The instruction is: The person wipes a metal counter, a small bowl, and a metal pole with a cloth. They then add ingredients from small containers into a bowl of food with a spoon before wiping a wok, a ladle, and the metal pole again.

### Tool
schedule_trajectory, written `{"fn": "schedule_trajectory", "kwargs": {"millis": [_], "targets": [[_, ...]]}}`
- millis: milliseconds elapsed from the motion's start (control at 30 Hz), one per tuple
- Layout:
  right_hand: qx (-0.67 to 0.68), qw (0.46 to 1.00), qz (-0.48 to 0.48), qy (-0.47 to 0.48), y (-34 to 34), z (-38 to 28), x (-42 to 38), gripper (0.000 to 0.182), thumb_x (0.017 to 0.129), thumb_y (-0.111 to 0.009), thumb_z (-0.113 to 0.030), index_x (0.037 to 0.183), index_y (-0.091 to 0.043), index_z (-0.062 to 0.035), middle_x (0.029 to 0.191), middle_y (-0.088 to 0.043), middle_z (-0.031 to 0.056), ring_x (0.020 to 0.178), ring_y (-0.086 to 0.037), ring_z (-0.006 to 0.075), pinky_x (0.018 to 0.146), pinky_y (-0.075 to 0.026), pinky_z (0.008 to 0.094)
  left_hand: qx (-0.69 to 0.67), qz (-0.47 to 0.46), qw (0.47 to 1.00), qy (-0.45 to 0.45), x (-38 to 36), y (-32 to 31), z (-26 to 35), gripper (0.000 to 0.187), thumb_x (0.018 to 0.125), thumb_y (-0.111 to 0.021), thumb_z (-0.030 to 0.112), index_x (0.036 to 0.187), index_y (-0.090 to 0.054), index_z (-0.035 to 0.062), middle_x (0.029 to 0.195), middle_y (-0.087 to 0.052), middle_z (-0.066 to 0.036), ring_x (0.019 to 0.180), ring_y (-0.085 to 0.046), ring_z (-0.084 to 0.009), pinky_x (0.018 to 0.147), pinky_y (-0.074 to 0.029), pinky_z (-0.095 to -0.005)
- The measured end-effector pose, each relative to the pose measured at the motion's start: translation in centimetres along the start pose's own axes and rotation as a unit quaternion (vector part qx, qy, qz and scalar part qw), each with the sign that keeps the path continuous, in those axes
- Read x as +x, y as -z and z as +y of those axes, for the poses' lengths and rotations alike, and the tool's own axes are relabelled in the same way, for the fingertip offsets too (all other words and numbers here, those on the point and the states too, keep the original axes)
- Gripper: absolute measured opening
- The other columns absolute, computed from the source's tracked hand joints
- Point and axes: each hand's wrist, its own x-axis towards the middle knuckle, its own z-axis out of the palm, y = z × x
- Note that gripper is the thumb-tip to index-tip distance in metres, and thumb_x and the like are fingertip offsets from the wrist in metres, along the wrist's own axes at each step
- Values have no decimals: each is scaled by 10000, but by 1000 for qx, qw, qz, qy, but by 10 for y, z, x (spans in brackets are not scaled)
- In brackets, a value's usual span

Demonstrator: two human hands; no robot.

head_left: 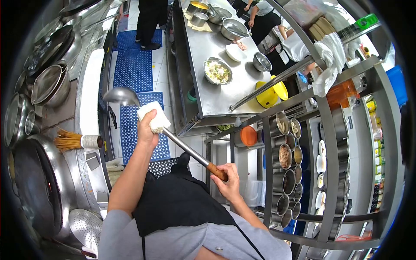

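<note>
A long metal ladle (184, 147) slants across in front of me, its round bowl up at the left and its wooden grip down at the right. My left hand (148, 130) is closed on a folded white cloth (154, 116), which wraps the shaft close below the bowl. At the other end, my right hand (227, 178) grips the wooden handle with its fingers round it. The ladle is held in the air before my black apron (173, 208).
Along the left runs a stove with woks (37, 186), a bamboo brush (73, 141) and a perforated skimmer (84, 227). Ahead, a steel table (208, 102) carries bowls of food. At right stands a rack (331, 164) beside metal containers. Other people stand further off; blue mats (134, 71) cover the floor.
</note>
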Motion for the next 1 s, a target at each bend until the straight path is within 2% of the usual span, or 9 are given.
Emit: {"fn": "schedule_trajectory", "kwargs": {"millis": [100,267,300,400,533,567,667,800,1000], "targets": [[201,973,-33,-110,-5,17,-4,421,797,-817,-154,1127,-588,-29,978,-581,58,861,-567,152,712,-487,289,-8,3,1000,-9,-1,-5,7,309,837,-661,116,1117,-604,-4,937,-674,-116,824,-678,-228,749,-576,-366],[537,771,0,-342,-28,10,4,372,987,-587,-338,1207,-559,-39,987,-580,39,894,-607,140,588,-539,271,18,-7,999,-39,-11,-20,20,320,844,-627,108,1136,-585,-17,936,-672,-141,827,-681,-238,734,-583,-374],[524,778,6,-347,-36,9,9,394,1030,-474,-385,1209,-565,-46,991,-582,48,917,-618,150,594,-560,295,33,-16,998,-47,-16,-25,21,351,846,-620,105,1168,-565,-23,928,-665,-137,820,-682,-237,727,-583,-374],[539,763,0,-356,-58,-4,33,422,1024,-466,-406,1228,-555,-48,993,-605,47,918,-619,168,620,-539,309,86,-93,992,-14,-36,-29,0,450,861,-626,151,1265,-505,-5,1039,-653,-140,901,-662,-236,789,-566,-365],[557,764,-47,-321,-91,-20,63,387,1030,-447,-426,1062,-556,-56,840,-604,64,638,-612,169,508,-501,294,155,-139,978,-9,-83,-37,-40,457,774,-748,107,1177,-549,26,984,-612,-34,835,-616,-130,726,-527,-278],[508,799,-9,-322,-96,-32,68,415,1028,-444,-462,945,-542,-67,683,-557,46,450,-495,127,408,-404,255,167,-141,976,2,-84,-41,-33,441,773,-750,105,1162,-559,24,974,-617,-34,835,-618,-128,730,-526,-278],[462,846,-88,-252,-95,-27,66,434,1022,-456,-479,894,-551,-76,587,-498,8,406,-409,88,371,-314,234,204,-165,965,5,-77,-36,-19,400,772,-751,96,1127,-582,19,946,-631,-33,830,-620,-121,733,-524,-275],[384,892,-66,-229,-82,-16,50,449,1013,-481,-482,812,-554,-87,556,-478,-7,417,-392,63,373,-277,229,168,-100,980,-22,-58,-33,-5,351,799,-715,79,1120,-592,5,920,-649,-50,772,-644,-137,692,-553,-283],[118,988,53,-90,-57,30,-3,333,826,-790,-248,942,-578,-18,792,-560,29,734,-574,170,671,-487,312,109,-11,991,-80,-19,-20,38,319,814,-704,84,1105,-613,-10,919,-666,-70,770,-665,-167,673,-565,-305]]}}
